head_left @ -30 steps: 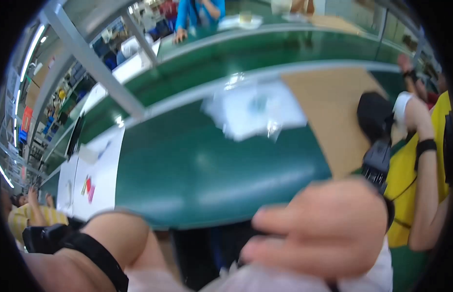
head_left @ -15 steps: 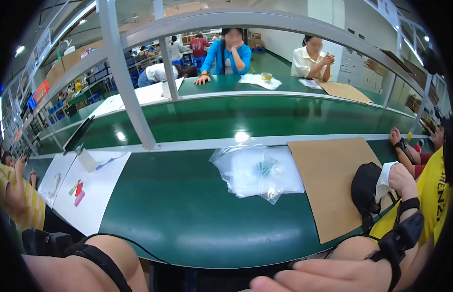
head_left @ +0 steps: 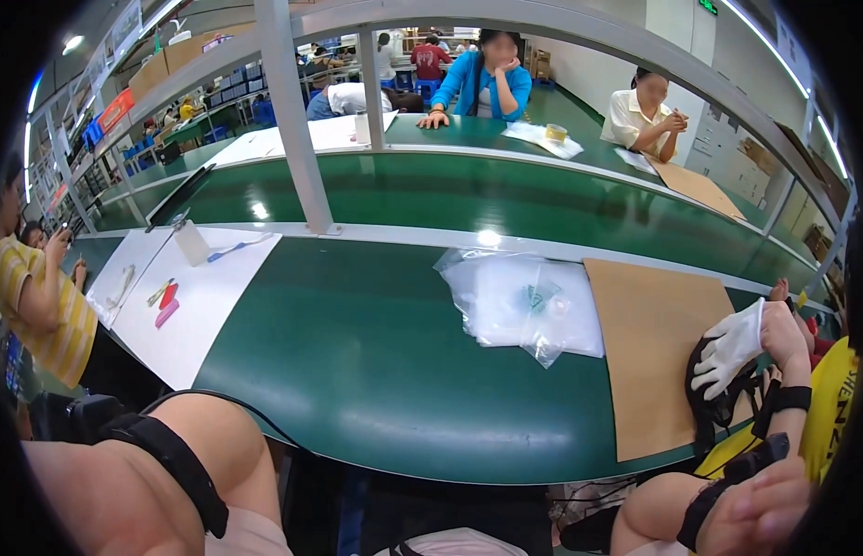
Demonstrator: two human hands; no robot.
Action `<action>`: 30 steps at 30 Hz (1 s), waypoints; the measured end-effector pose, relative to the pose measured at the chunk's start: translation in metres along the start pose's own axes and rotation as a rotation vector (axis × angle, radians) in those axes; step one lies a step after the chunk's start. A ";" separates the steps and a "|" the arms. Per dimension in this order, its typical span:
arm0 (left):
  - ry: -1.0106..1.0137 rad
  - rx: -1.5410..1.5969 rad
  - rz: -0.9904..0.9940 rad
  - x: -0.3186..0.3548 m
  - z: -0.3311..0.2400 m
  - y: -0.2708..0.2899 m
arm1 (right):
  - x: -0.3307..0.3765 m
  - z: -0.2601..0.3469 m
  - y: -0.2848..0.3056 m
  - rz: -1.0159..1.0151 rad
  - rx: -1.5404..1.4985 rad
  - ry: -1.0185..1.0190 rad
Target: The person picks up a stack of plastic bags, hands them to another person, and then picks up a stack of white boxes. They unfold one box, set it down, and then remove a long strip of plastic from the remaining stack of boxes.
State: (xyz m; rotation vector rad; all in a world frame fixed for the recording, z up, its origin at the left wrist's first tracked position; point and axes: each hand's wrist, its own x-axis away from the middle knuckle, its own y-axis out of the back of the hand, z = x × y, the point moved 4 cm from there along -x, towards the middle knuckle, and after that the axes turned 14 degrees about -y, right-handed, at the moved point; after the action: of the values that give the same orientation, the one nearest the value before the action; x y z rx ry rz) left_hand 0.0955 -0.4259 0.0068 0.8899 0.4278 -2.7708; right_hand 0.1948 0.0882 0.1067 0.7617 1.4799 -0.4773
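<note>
While both forearms rest below the near edge of the green table (head_left: 376, 371), the right hand (head_left: 765, 510) shows loosely curled fingers, holding nothing; the left hand is out of view. Clear plastic bags (head_left: 529, 306) lie toward the far edge, touching a cardboard sheet (head_left: 654, 352).

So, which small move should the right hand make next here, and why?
Probably lift the right hand forward onto the green table, toward the clear plastic bags. It sits below the table's near edge, seemingly holding nothing, and the bags lie untouched beside the brown cardboard sheet.
</note>
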 end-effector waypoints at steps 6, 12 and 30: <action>0.045 0.009 -0.050 0.036 0.006 0.070 | 0.013 -0.025 0.001 0.075 0.104 -0.303; 0.148 0.067 0.015 0.002 0.050 -0.083 | 0.015 -0.047 0.016 0.374 0.185 -0.365; 0.508 0.399 0.409 0.026 -0.022 -0.369 | 0.069 -0.130 -0.053 0.004 -0.053 -0.671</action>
State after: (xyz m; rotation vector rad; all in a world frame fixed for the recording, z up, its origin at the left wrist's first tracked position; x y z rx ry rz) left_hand -0.0147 -0.0746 0.0520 1.5774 -0.2348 -2.2638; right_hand 0.0703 0.1547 0.0397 0.4899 0.8601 -0.6146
